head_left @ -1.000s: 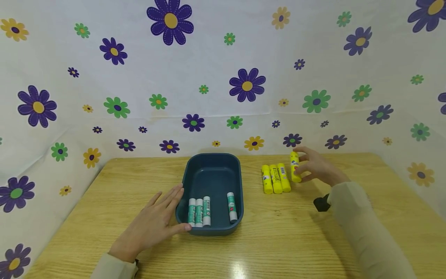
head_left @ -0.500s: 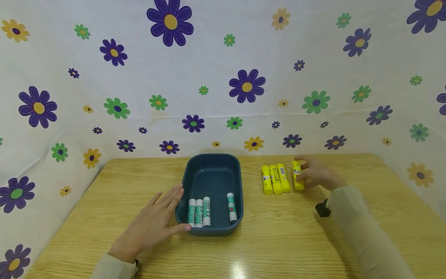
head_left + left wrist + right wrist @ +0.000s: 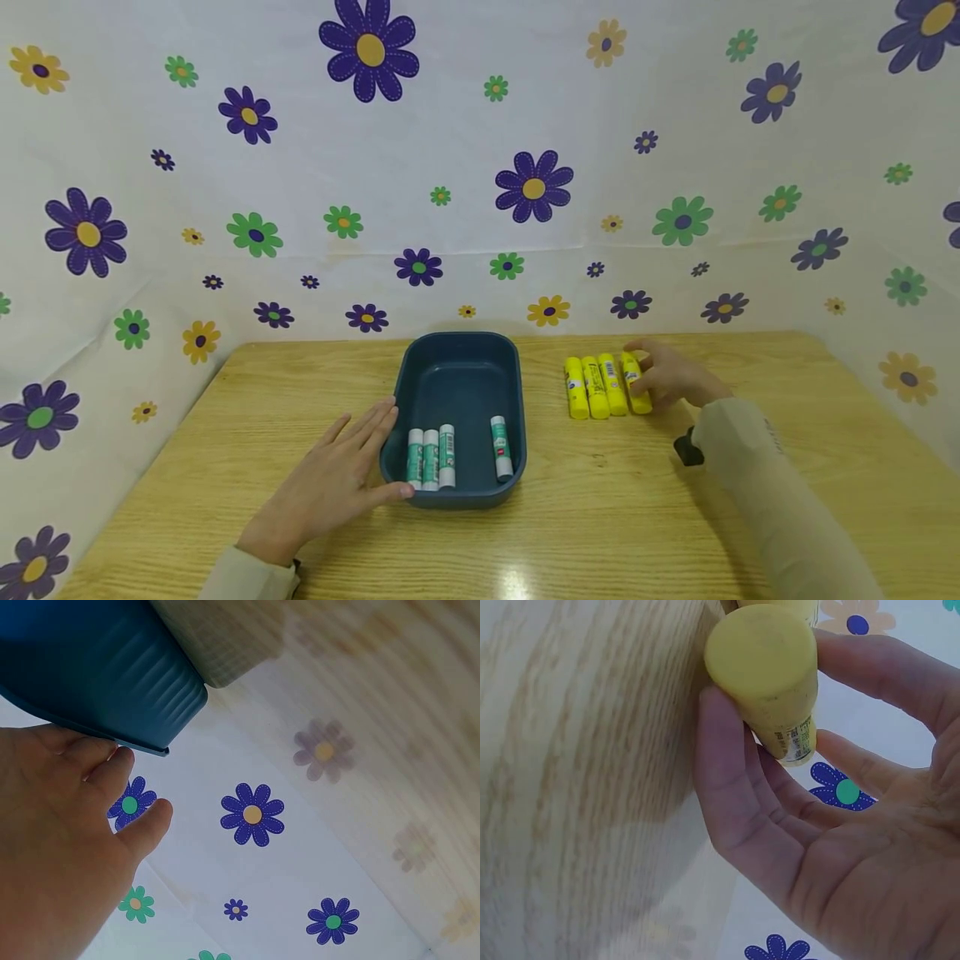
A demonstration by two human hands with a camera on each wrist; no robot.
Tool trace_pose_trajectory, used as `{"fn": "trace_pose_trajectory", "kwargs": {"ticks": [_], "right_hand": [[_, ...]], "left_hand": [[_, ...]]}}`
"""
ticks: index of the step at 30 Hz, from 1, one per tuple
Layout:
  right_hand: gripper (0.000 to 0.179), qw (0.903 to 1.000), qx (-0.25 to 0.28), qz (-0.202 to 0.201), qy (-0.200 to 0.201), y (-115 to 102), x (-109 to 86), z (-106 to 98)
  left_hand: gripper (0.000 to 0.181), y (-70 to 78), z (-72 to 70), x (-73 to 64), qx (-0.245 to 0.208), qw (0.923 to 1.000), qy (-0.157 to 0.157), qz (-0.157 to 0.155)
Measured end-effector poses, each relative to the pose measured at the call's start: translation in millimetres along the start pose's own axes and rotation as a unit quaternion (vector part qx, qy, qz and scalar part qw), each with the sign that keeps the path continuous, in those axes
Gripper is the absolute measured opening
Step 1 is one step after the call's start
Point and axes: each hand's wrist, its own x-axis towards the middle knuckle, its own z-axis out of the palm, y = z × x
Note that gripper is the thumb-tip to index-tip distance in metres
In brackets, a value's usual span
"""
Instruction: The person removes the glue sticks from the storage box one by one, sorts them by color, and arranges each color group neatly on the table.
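Note:
My right hand (image 3: 672,373) pinches a yellow glue stick (image 3: 638,398) between thumb and fingers, low over the table at the right end of a row of three more yellow glue sticks (image 3: 596,388). In the right wrist view its round end (image 3: 761,652) faces the camera, and the fingers (image 3: 727,772) curl along its side. My left hand (image 3: 330,483) lies with extended fingers along the left wall of a dark blue bin (image 3: 457,500), thumb at the front rim. The left wrist view shows the fingertips against the bin's rim (image 3: 142,746).
Inside the bin, three white-and-teal glue sticks (image 3: 431,460) stand side by side at the front left, and another teal glue stick (image 3: 501,448) leans at the front right. A flowered cloth (image 3: 450,167) rises behind the wooden table (image 3: 600,517).
My right hand has brought the yellow glue stick down and nearer the viewer, then left, up close to the other three. The left hand and the bin have stayed put.

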Motion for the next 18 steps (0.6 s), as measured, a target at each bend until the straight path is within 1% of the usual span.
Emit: {"fn": "trace_pose_trajectory", "kwargs": {"ticks": [8, 13, 18], "right_hand": [[0.082, 0.9999, 0.005, 0.0, -0.01, -2, -1.4, -1], [0.079, 1.0, 0.005, 0.001, -0.001, -6, -6.8, -3], [0.074, 0.9993, 0.022, -0.026, 0.016, -17, -13.9, -11]], "left_hand": [[0.096, 0.3, 0.1, -0.3, -0.002, 1.0, 0.0, -0.002], [0.096, 0.6, -0.1, -0.3, -0.002, 1.0, -0.002, -0.003], [0.097, 0.6, -0.1, -0.5, -0.002, 1.0, -0.003, -0.003]]}}
